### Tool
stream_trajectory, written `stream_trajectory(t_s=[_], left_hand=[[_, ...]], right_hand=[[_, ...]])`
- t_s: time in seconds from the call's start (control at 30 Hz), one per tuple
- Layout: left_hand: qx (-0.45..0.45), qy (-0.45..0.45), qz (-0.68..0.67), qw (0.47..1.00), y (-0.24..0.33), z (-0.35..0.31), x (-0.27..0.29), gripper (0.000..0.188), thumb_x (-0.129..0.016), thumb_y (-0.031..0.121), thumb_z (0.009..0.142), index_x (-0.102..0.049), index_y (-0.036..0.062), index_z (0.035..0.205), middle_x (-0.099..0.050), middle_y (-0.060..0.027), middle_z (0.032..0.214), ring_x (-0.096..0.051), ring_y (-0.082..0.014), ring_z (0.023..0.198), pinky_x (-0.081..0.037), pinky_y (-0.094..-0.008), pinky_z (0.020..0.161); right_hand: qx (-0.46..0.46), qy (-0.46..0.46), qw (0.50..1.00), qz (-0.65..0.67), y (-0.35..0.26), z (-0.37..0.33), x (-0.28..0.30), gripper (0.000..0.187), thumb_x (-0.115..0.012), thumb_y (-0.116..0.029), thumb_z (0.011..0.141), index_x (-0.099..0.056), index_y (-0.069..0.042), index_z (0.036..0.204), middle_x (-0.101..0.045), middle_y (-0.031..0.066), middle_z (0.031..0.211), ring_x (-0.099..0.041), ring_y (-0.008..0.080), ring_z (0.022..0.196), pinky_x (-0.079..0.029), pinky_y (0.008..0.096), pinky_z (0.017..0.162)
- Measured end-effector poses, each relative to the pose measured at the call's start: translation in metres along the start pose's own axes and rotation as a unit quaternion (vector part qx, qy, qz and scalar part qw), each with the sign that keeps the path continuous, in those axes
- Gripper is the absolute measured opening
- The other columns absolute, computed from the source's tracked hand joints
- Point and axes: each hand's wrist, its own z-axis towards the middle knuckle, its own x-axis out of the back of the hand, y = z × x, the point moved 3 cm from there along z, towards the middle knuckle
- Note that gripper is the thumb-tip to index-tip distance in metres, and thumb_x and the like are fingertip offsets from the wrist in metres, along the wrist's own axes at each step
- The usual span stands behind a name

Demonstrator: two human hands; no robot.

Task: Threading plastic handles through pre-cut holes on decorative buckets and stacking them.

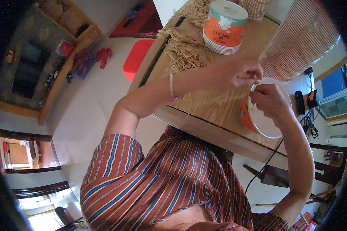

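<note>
At the table's right edge lies a paper bucket (245, 115), orange outside and white inside, tipped so its mouth faces right. Over its rim, the fingers of my right hand (271, 103) are pinched together, and a short bit of tan twine (253, 106) shows at their tips. My left hand (244, 73) is close by at the upper rim, thumb and fingers closed; what they grip is too small to make out. Loose bundles of tan twine (185, 54) lie on the table to the left of my hands.
Upside-down orange and teal paper buckets (225, 29) stand nested at the far side. A tall leaning stack of buckets (302, 38) rises at the right. Beyond the wooden table (212, 106) are black cables (310, 123), a dark chair (319, 169) and a red stool (137, 59).
</note>
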Motion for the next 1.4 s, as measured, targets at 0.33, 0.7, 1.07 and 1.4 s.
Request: stream_trajectory(t_s=[0.33,0.7,1.07,1.4], left_hand=[[-0.156,0.072,0.175,0.969,0.041,-0.033,-0.022,0.016,-0.066,0.01,0.078,-0.059,0.0082,0.092,-0.054,-0.0078,0.089,-0.06,-0.0247,0.084,-0.053,-0.0355,0.07],[-0.081,0.089,0.056,0.991,0.037,-0.035,-0.026,0.013,-0.067,0.006,0.08,-0.063,0.0048,0.092,-0.058,-0.0104,0.093,-0.06,-0.0259,0.086,-0.051,-0.0339,0.074],[0.197,0.23,-0.131,0.944,0.025,-0.054,-0.042,0.009,-0.066,0.004,0.083,-0.067,0.002,0.092,-0.059,-0.0052,0.091,-0.059,-0.0136,0.083,-0.049,-0.0273,0.071],[0.269,0.174,-0.148,0.936,0.009,-0.046,-0.042,0.017,-0.063,0.018,0.09,-0.067,0.0034,0.099,-0.064,-0.0008,0.09,-0.058,-0.0064,0.083,-0.047,-0.0228,0.072]], right_hand=[[-0.136,-0.158,0.879,0.428,0.019,-0.009,-0.009,0.023,-0.054,-0.024,0.09,-0.056,-0.007,0.075,-0.042,-0.0045,0.056,-0.034,0.0047,0.043,-0.026,0.0227,0.036],[-0.103,-0.106,0.909,0.39,0.022,-0.015,-0.011,0.025,-0.058,-0.028,0.089,-0.06,-0.007,0.078,-0.044,-0.0047,0.057,-0.039,0.0053,0.044,-0.029,0.0224,0.037],[-0.043,-0.039,0.919,0.389,0.018,-0.02,-0.013,0.014,-0.064,-0.019,0.086,-0.062,-0.005,0.084,-0.053,-0.0022,0.064,-0.046,0.0059,0.05,-0.036,0.0215,0.044],[0.113,0.118,0.968,0.19,0.02,-0.018,-0.014,0.006,-0.061,-0.006,0.086,-0.058,-0.003,0.089,-0.059,0.002,0.071,-0.057,0.0081,0.066,-0.048,0.0253,0.06]])
